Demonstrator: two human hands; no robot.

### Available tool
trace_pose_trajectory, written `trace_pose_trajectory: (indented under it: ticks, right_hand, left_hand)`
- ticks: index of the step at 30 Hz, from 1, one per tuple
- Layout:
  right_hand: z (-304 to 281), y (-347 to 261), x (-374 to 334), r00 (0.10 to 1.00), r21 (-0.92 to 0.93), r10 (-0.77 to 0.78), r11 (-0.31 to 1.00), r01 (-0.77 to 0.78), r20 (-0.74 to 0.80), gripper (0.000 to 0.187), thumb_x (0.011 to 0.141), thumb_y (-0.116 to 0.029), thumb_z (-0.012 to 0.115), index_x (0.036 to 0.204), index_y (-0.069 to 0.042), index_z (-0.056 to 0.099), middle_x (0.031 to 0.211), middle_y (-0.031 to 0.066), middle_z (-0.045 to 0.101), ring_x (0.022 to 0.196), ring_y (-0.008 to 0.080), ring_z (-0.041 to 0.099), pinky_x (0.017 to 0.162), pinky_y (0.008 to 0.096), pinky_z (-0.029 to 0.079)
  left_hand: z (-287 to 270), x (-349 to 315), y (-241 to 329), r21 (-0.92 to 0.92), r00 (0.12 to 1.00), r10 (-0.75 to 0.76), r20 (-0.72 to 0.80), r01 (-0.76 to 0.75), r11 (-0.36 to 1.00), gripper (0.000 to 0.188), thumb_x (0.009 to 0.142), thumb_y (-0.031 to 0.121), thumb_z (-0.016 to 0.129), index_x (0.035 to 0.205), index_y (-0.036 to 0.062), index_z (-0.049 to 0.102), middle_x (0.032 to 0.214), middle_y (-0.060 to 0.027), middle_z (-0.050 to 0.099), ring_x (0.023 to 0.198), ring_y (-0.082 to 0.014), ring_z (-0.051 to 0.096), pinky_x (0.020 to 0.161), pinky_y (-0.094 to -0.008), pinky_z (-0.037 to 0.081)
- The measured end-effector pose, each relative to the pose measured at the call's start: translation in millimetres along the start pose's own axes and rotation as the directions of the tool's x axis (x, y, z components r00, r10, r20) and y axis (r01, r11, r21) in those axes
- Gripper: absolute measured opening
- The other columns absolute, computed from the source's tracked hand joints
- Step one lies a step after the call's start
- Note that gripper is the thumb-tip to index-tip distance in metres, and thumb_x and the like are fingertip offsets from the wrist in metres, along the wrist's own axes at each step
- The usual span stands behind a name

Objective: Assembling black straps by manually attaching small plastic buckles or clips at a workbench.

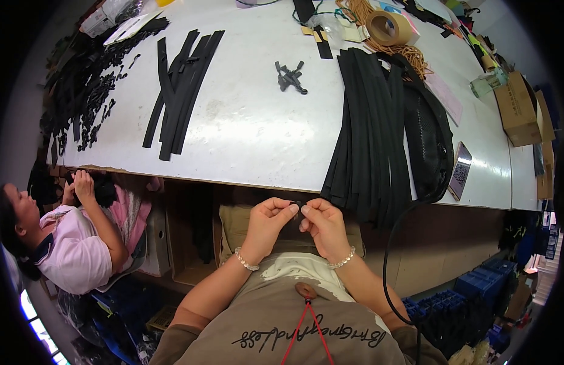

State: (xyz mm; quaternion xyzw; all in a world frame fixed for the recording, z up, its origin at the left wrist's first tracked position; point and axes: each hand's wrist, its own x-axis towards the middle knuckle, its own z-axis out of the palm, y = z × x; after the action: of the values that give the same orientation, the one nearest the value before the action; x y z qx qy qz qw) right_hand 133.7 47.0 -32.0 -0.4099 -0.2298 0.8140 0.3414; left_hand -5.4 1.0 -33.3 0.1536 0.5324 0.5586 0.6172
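Note:
My left hand (268,221) and my right hand (324,224) meet just in front of the table's near edge. Both are closed, with thumbs and fingertips pinching a small black piece (299,207) between them. Fingers cover most of it, so its exact kind is hidden. Beyond them on the white table (251,146) lies a little heap of black zipper pulls (290,79). To the right, a thick bundle of long black strips (368,128), which look like zipper tape, hangs over the near edge. Several shorter black strips (180,97) lie crossed at the left.
Many small black pulls (102,91) are spread at the far left. A black bag (427,143), a phone (459,170), a tape roll (388,27) and a cardboard box (518,109) sit rightward. A black cable (386,267) runs past my right arm. A co-worker (81,246) sits left.

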Motion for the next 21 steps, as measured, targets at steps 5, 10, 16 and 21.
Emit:
trace_pose_trajectory:
  ticks: [5,10,16,21]
  right_hand:
    - [5,4,12,0.993,0.141,0.062,0.989,-0.047,-0.099,0.005,0.084,-0.005,0.061,0.088,-0.001,0.059,0.076,0.0048,0.06,0.059,0.0098,0.053,0.056,0.0236,0.046]
    - [10,8,15,0.986,0.164,0.052,0.986,-0.026,-0.156,0.005,0.084,-0.005,0.061,0.088,-0.001,0.059,0.077,0.0034,0.059,0.061,0.009,0.053,0.058,0.0236,0.045]
    - [14,12,16,0.973,0.214,0.027,0.976,0.023,-0.23,0.005,0.084,-0.004,0.062,0.085,-0.002,0.059,0.074,0.0013,0.057,0.059,0.0082,0.051,0.056,0.0241,0.044]
    - [17,10,17,0.965,0.283,0.076,0.959,-0.002,-0.25,0.006,0.083,-0.004,0.063,0.083,-0.003,0.057,0.072,0.0007,0.055,0.059,0.0082,0.05,0.057,0.0241,0.044]
  left_hand:
    - [-1,20,-10,-0.122,0.999,-0.046,0.018,0.048,0.991,0.007,0.086,0.006,0.062,0.089,0.0003,0.063,0.08,-0.0024,0.063,0.073,-0.0079,0.055,0.066,-0.0204,0.044]
    - [-5,24,-12,-0.169,0.995,-0.09,0.036,0.095,0.981,0.013,0.084,0.007,0.066,0.091,-0.0027,0.063,0.084,-0.006,0.065,0.076,-0.0078,0.059,0.067,-0.0194,0.046]
    - [-7,24,-4,-0.136,0.993,-0.116,0.02,0.118,0.984,0.01,0.082,0.003,0.066,0.09,-0.0026,0.063,0.082,-0.0062,0.066,0.072,-0.0076,0.06,0.065,-0.0189,0.048]
    - [-5,24,5,-0.016,0.998,-0.055,0.025,0.055,0.998,0.006,0.082,0.003,0.067,0.084,0.0032,0.062,0.075,-0.0005,0.064,0.061,-0.0029,0.054,0.053,-0.0156,0.042]
